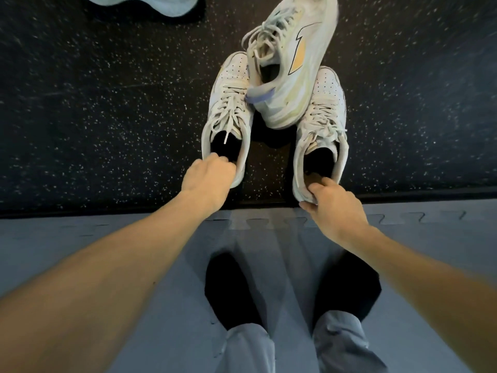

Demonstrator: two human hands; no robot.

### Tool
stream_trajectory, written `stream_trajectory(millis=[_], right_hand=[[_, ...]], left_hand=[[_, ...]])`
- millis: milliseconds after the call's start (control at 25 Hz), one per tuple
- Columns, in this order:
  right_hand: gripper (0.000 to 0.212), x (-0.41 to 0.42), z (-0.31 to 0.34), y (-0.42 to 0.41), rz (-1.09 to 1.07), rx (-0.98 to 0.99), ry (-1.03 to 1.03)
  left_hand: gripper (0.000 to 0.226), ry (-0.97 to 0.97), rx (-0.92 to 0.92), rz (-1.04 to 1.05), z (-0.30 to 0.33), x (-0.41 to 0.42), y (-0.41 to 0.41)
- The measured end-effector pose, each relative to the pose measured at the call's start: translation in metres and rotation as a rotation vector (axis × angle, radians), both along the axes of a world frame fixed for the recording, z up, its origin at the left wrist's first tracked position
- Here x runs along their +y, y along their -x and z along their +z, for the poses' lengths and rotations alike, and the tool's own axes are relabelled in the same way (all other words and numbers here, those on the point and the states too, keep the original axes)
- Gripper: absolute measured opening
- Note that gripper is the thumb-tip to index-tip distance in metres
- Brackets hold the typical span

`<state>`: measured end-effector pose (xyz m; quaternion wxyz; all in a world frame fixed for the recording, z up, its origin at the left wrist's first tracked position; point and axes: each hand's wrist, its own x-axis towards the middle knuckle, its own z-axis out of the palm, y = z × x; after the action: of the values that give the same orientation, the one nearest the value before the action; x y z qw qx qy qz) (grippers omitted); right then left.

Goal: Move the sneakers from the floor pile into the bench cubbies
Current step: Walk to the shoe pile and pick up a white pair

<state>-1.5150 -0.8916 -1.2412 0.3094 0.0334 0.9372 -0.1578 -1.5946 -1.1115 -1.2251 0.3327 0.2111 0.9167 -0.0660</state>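
Observation:
Two white lace-up sneakers stand side by side on the dark speckled floor, toes pointing away from me. My left hand [208,179] grips the heel collar of the left sneaker [228,103], fingers curled into its opening. My right hand [330,203] pinches the heel of the right sneaker [326,114], thumb inside the collar. A third white running sneaker [293,63] with an orange side mark and a purple heel tab lies tilted across the toes of both. No bench or cubbies are in view.
Part of another pale sneaker [150,4] shows at the top left edge. A grey interlocking foam mat [80,238] covers the near floor, meeting the black speckled floor [94,103] at a seam. My feet in black socks [231,289] stand on the mat.

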Motion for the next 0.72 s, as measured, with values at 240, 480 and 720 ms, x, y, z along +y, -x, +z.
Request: stream_trajectory(millis=[240,480,720], right_hand=[[0.012,0.017,0.025,-0.002,-0.067,0.089,-0.016],[0.007,0.047,0.088,0.016,-0.094,0.144,-0.075],[0.015,0.06,0.182,0.058,-0.151,0.399,-0.027]], left_hand=[[0.012,-0.162,0.087,-0.049,0.033,-0.004,0.009],[0.007,-0.189,0.161,-0.027,0.1,-0.008,0.025],[0.006,-0.275,0.289,-0.044,0.197,0.0,0.058]])
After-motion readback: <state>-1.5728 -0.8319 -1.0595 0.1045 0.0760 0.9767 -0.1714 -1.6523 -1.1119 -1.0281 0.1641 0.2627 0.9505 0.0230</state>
